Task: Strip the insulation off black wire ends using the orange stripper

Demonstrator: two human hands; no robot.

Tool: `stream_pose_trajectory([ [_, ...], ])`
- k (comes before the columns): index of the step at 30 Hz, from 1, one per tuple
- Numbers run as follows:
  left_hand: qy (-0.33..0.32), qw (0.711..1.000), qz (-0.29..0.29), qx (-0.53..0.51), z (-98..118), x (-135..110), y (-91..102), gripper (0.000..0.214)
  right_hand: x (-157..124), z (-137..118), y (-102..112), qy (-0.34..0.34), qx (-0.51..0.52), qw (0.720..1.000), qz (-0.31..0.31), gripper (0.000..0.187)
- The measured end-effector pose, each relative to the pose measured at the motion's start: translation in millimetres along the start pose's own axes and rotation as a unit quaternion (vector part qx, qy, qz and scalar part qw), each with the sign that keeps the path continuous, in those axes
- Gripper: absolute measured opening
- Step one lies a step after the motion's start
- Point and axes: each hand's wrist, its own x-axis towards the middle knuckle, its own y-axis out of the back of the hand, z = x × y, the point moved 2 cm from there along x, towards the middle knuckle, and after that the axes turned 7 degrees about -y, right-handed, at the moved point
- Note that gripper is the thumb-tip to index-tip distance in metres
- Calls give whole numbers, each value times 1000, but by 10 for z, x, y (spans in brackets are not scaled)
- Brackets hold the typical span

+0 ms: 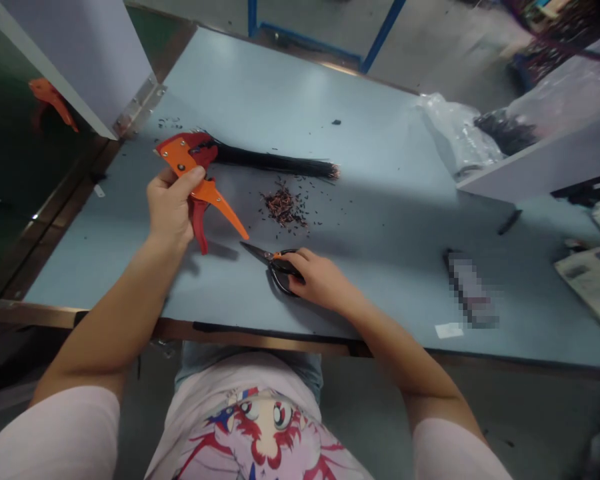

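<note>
My left hand grips an orange and red wire stripper by its upper body, with both its handles pointing down toward me. Behind the tool's jaws lies a bundle of black wires, its right ends showing bare copper. Whether the jaws touch the bundle I cannot tell. My right hand has its fingers closed on the black handles of a pair of scissors, whose blades point left along the tabletop. Between the wires and the scissors sits a small heap of copper and black scraps.
A blue-grey table spans the view. On its right are a blurred-out dark object, a white label and a black pen-like item. Clear plastic bags stand behind a white divider. Another white panel rises at left.
</note>
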Motion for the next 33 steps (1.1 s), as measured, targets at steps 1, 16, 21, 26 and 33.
stream_pose_trajectory([
  [1,5,1000,5,1,-7,13,11,18,41,0,-12,-5,-33,999,5,44],
  [16,33,999,21,-24,-4,9,20,20,-507,1234,317,-341,-146,888,272,39],
  [21,42,999,6,-9,-50,-5,23,16,-771,1423,409,-445,-185,853,202,38],
  [26,46,999,6,3,-91,-25,19,17,-526,906,121,-348,-172,907,164,40],
  [33,69,998,11,4,-97,-29,8,20,-160,709,176,-322,-154,913,199,40],
])
